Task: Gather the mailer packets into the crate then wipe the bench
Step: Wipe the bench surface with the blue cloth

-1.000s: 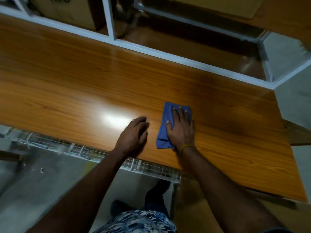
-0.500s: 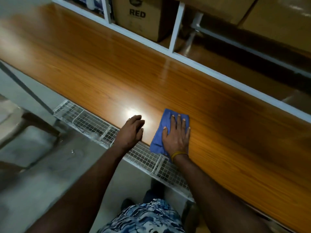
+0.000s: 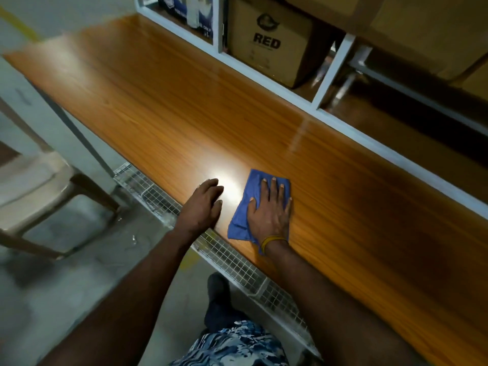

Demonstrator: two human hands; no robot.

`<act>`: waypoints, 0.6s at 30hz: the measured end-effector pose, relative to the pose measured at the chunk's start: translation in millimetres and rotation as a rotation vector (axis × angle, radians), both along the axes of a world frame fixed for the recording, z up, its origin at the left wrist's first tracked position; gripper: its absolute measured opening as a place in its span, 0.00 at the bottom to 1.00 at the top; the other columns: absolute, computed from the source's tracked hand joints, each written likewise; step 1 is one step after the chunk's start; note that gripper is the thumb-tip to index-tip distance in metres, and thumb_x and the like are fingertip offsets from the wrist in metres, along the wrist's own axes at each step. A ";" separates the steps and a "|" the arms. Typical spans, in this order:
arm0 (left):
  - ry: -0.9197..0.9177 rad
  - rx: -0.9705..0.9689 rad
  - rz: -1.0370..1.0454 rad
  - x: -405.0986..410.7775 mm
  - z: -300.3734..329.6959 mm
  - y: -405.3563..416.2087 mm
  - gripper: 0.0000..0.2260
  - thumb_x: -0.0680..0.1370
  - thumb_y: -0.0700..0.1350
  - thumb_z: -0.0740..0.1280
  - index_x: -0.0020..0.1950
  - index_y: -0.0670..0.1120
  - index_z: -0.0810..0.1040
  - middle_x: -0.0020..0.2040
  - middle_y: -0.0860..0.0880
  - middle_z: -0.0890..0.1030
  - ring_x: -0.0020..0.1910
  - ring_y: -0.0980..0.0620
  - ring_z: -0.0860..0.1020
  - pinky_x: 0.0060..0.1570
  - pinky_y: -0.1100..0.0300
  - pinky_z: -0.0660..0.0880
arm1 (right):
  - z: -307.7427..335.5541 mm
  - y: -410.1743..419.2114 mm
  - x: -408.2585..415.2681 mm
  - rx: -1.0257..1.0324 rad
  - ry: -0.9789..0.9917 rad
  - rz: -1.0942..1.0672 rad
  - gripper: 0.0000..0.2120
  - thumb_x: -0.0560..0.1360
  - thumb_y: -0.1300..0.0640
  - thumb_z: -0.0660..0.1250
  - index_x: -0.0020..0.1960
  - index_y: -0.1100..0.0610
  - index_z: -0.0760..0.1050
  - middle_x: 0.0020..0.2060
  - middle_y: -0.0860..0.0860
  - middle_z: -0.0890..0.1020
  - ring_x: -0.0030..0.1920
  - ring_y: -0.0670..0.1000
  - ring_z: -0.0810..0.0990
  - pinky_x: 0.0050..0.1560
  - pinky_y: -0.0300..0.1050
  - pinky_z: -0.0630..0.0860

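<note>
arms: both bare to frame edge, no sleeves seen | right wrist: thin yellow band (image 3: 273, 240) | left hand (image 3: 204, 206): no rings or band | right hand (image 3: 269, 211): no rings | garment (image 3: 232, 344): blue-white-navy camo-like print, bottom centre | leg (image 3: 217, 310): dark trousers | shoe (image 3: 217, 282): dark, blurred

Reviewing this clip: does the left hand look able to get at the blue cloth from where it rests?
Probably yes. The left hand rests on the wooden bench just beside the blue cloth, with only bare surface between them. The right hand presses flat on the cloth, leaving its left edge exposed.
</note>
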State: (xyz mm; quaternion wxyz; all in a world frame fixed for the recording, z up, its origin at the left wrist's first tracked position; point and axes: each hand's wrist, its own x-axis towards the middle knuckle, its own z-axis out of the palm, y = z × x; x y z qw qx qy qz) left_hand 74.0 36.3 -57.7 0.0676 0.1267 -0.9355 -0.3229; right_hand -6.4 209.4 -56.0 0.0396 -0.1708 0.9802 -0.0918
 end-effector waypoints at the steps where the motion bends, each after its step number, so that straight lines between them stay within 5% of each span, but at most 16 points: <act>1: 0.000 -0.004 0.010 -6.2 0.1 -8.1 0.18 0.80 0.41 0.65 0.69 0.39 0.74 0.73 0.43 0.68 0.70 0.45 0.70 0.65 0.53 0.69 | 0.2 -10.5 -6.6 -0.003 0.000 0.009 0.31 0.82 0.43 0.51 0.81 0.53 0.50 0.80 0.53 0.51 0.80 0.57 0.47 0.77 0.63 0.48; 6: -0.020 0.006 0.065 -33.3 2.0 -48.1 0.19 0.81 0.44 0.62 0.71 0.40 0.73 0.74 0.44 0.68 0.71 0.46 0.69 0.67 0.51 0.69 | -0.3 -64.7 -42.4 0.005 -0.008 0.085 0.30 0.82 0.43 0.51 0.81 0.52 0.49 0.80 0.52 0.50 0.80 0.57 0.46 0.77 0.63 0.48; 14: -0.058 0.059 0.242 -44.5 5.0 -104.7 0.19 0.82 0.44 0.62 0.71 0.39 0.73 0.74 0.44 0.68 0.72 0.47 0.69 0.68 0.54 0.68 | 2.3 -169.3 -85.8 -0.086 0.012 0.205 0.26 0.81 0.50 0.60 0.78 0.51 0.61 0.78 0.53 0.61 0.78 0.57 0.56 0.74 0.64 0.57; 18: -0.043 0.104 0.380 -38.1 8.1 -125.2 0.18 0.83 0.45 0.61 0.70 0.39 0.74 0.73 0.44 0.69 0.71 0.47 0.69 0.68 0.58 0.64 | 7.3 -220.3 -94.9 -0.168 -0.058 0.237 0.28 0.80 0.48 0.62 0.77 0.52 0.62 0.78 0.54 0.60 0.78 0.56 0.55 0.75 0.61 0.53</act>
